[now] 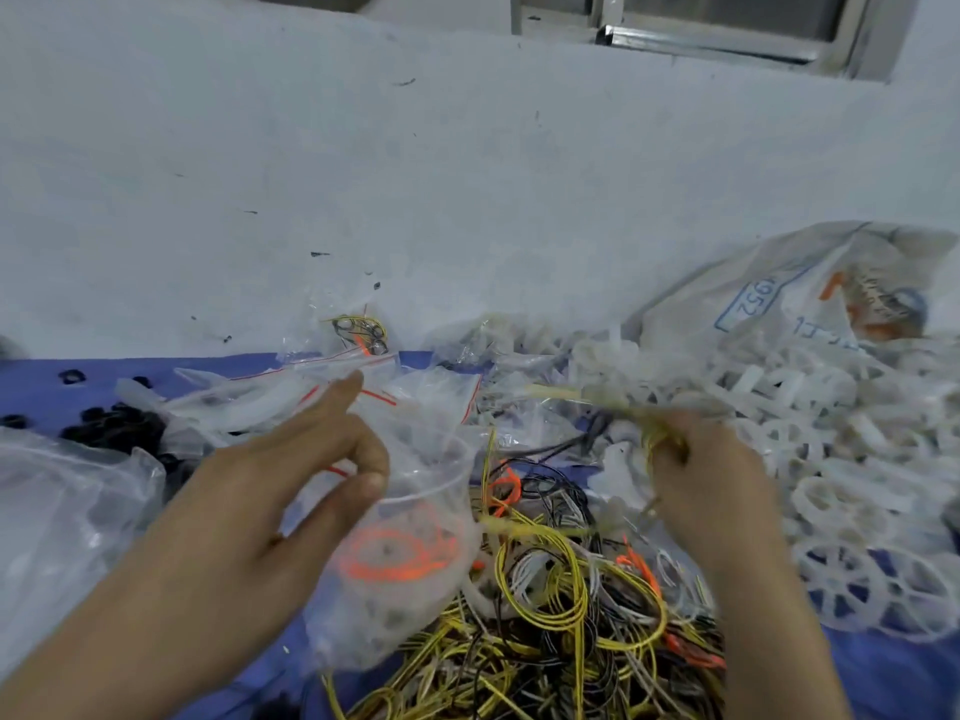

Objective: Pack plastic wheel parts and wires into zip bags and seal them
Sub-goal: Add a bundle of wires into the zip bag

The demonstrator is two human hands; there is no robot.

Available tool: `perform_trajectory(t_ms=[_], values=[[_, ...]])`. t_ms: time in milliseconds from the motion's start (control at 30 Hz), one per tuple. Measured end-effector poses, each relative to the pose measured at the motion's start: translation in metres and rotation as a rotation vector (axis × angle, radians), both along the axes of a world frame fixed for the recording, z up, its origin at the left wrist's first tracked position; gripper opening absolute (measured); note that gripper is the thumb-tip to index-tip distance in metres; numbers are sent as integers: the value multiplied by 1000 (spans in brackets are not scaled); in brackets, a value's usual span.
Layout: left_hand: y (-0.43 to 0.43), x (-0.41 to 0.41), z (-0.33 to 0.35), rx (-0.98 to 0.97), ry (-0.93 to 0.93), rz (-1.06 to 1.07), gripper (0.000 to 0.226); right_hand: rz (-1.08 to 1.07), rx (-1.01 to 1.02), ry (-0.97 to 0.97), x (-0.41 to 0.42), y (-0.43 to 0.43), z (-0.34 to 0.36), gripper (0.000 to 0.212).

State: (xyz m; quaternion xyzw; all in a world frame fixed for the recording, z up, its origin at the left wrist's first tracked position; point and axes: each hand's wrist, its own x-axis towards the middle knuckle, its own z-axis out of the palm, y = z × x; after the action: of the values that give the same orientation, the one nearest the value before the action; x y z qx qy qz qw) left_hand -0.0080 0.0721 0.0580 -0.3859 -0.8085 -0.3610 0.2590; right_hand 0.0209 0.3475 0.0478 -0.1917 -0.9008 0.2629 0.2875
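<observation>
My left hand (291,491) pinches the open mouth of a clear zip bag (400,569) between thumb and fingers, the index finger stretched out. Inside the bag lie an orange wire coil and a white wheel. My right hand (696,475) grips a yellow wire (652,433) above a tangled heap of yellow, black, white and orange wires (561,615). White plastic wheel parts (831,459) are piled to the right of that hand.
Several empty zip bags with red seal lines (332,387) lie behind the left hand on a blue cloth (883,678). Black rings (114,423) sit at the left, a large printed sack (789,298) at the back right. A white wall rises behind.
</observation>
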Motion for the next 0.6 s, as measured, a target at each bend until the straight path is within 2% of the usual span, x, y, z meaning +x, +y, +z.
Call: perform_trajectory(t_ms=[67, 200, 300, 467, 600], values=[[-1, 1, 1, 6, -6, -7, 22, 23, -60, -197, 5, 10, 1, 29], [8, 5, 0, -9, -77, -39, 25, 46, -124, -75, 12, 10, 11, 34], [11, 9, 0, -15, -126, -39, 30, 169, -122, -312, 13, 7, 6, 33], [10, 11, 2, -49, -139, -43, 26, 163, -220, -211, 27, 26, 10, 34], [12, 10, -1, -73, -170, -69, 28, 226, -406, -354, 37, 34, 5, 25]])
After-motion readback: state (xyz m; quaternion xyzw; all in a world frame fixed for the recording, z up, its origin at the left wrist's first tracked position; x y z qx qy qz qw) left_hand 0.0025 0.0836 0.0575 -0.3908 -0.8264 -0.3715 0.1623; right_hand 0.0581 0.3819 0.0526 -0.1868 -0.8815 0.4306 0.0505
